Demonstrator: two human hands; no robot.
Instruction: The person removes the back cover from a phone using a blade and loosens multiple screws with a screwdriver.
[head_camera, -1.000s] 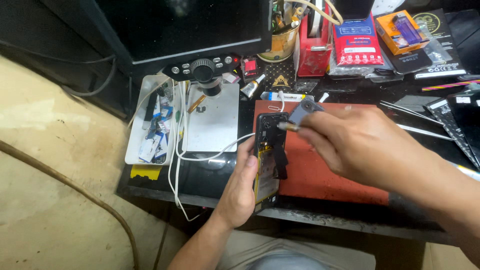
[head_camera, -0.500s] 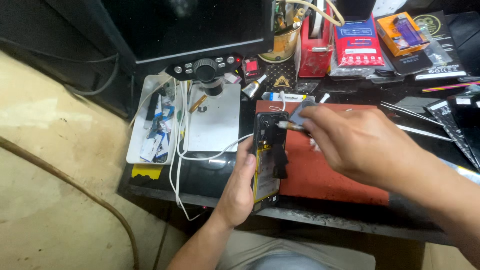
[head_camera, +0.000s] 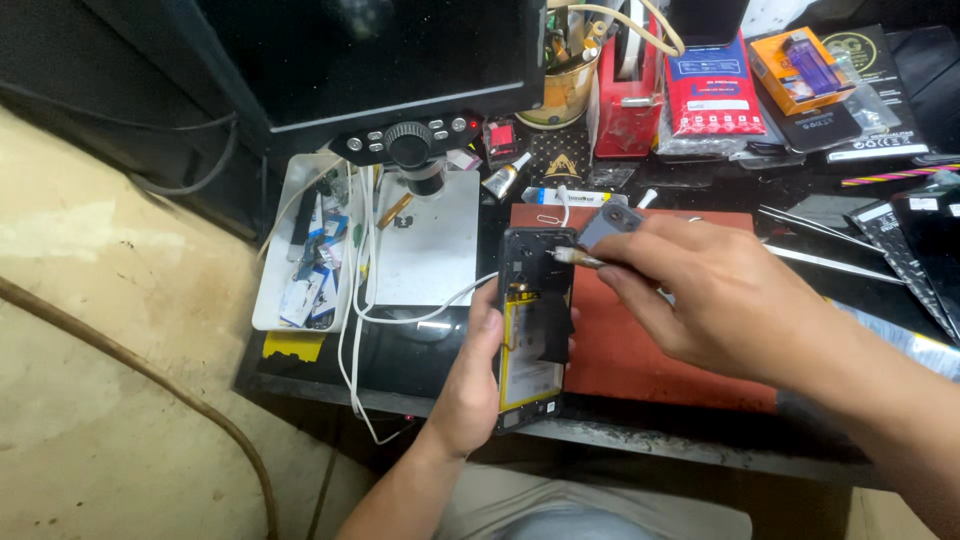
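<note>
My left hand (head_camera: 472, 375) grips an opened smartphone (head_camera: 533, 325) by its left edge, back cover off, yellow battery and black internals showing. It is held over the front left corner of a red work mat (head_camera: 650, 350). My right hand (head_camera: 715, 295) reaches in from the right and pinches a thin screwdriver (head_camera: 573, 257), whose metal tip touches the phone's upper part. A small grey-blue part (head_camera: 610, 222) sticks up between the same fingers.
A small microscope (head_camera: 415, 150) stands over a white base plate (head_camera: 430, 250), with a white tray (head_camera: 300, 250) of small parts to its left. A white cable (head_camera: 420, 315) loops by the phone. Tweezers (head_camera: 810, 258), packets and boxes lie at the back and right. A dark monitor (head_camera: 370, 50) stands behind.
My right hand has shifted slightly right and down, and the screwdriver tip now rests on the phone's upper part. My left hand holds the phone as before.
</note>
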